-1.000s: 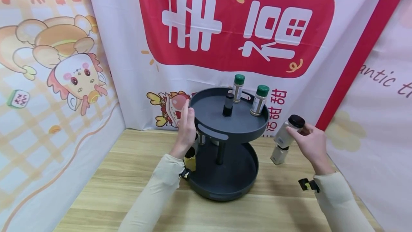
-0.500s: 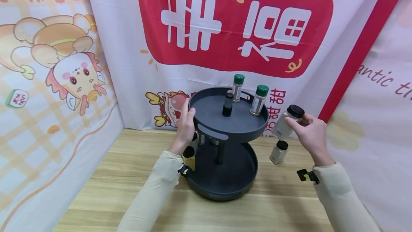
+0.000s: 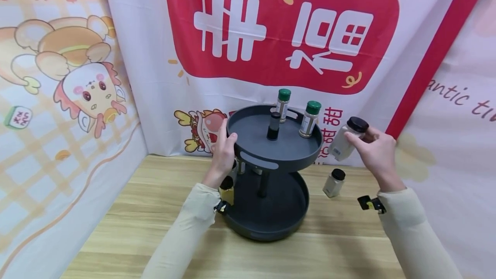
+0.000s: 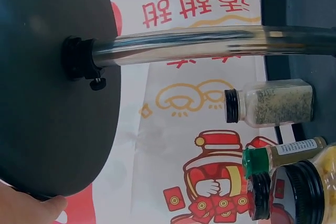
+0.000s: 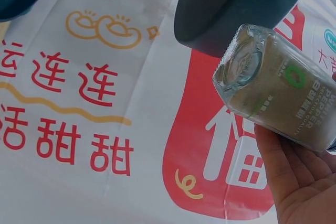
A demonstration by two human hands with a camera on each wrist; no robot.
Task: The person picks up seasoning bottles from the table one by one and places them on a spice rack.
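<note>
My left hand [image 3: 223, 155] rests against the left rim of the upper tray [image 3: 252, 132] of a dark two-tier round rack. Its fingers look straight along the outer wall, and the thumb touches the edge. In my right hand [image 3: 379, 155] I hold a clear square pepper jar [image 3: 342, 144] with a black lid, tilted in the air right of the upper tray. The right wrist view shows its printed label [image 5: 299, 93] and its base close to a dark tray [image 5: 226, 14]. Below it, a smaller black-lidded jar [image 3: 333, 185] stands on the table.
Two green-capped shakers [image 3: 308, 119] and a small dark bottle [image 3: 273, 127] stand on the upper tray. The lower tray [image 3: 279, 210] bears several containers at left, including a yellow-filled jar [image 3: 227, 193] and a herb jar [image 4: 283, 103]. A metal post [image 4: 184, 44] joins the tiers.
My right hand has raised the pepper jar from just above the smaller jar, so a gap now separates them. My left hand keeps its place on the tray rim.
</note>
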